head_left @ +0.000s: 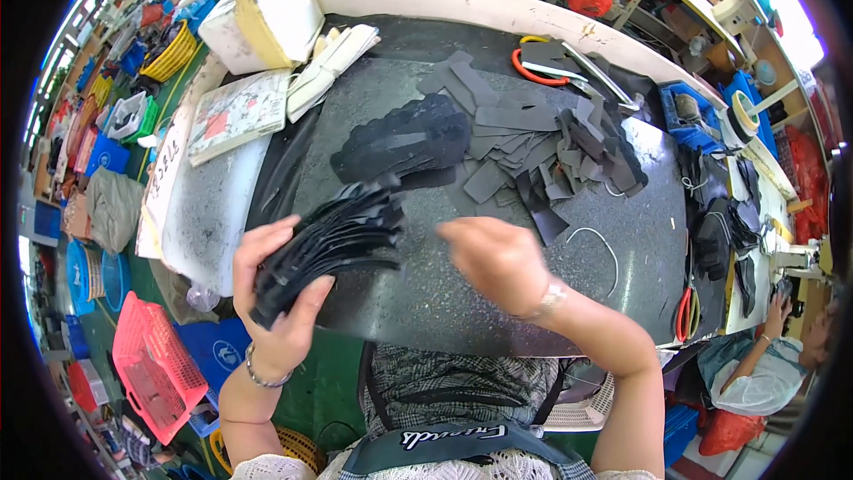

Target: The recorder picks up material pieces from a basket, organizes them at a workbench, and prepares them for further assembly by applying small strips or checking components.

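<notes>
My left hand (283, 289) grips a thick fanned stack of black strips (342, 236), fingers on one side and thumb on the other, above the near left part of the dark worktop (426, 302). The strips' free ends spread toward the right. My right hand (498, 262) is a little to the right of them, apart from the stack, with its fingers curled together. It is slightly blurred, and anything between its fingertips is hidden. Beyond my hands lie a dark pile of overlapping pieces (404, 142) and a loose heap of flat black cut pieces (524, 142).
Orange-handled scissors (542, 71) lie at the back; red-handled scissors (684, 313) at the right edge. A stained pad (238, 116) and folded white cloth (333, 71) sit at left. A blue bin (689, 116) stands right. Another person (755, 378) works at far right.
</notes>
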Motion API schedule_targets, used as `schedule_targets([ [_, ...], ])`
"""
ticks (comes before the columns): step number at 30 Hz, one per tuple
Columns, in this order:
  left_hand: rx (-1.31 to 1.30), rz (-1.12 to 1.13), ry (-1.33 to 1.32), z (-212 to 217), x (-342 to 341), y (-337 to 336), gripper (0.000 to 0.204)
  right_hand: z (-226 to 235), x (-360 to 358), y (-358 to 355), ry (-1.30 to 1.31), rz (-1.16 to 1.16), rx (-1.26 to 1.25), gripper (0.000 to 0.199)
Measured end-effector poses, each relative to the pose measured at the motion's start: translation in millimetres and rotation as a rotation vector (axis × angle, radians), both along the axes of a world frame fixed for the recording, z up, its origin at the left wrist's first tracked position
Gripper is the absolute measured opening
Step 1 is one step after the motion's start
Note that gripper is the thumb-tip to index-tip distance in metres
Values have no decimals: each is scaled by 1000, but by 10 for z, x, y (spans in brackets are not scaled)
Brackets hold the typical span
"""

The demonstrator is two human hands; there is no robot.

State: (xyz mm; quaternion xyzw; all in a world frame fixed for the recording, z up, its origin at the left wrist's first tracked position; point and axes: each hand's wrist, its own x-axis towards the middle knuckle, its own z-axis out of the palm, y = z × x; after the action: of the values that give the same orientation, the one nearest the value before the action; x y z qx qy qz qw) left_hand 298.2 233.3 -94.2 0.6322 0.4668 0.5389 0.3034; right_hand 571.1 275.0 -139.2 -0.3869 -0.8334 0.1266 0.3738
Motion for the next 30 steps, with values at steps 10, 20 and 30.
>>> schedule_targets([
  [10,142,-585,1063,168,404,585,77,149,1730,-756,630,-678,-803,13],
  [20,419,-437,1002,-461,2181,452,43,215,1570,-751,842,-461,-709,17],
  [30,-649,-369,-218,-530,1561,-71,17,-114,1671,-1066,1094,-395,-687,9],
])
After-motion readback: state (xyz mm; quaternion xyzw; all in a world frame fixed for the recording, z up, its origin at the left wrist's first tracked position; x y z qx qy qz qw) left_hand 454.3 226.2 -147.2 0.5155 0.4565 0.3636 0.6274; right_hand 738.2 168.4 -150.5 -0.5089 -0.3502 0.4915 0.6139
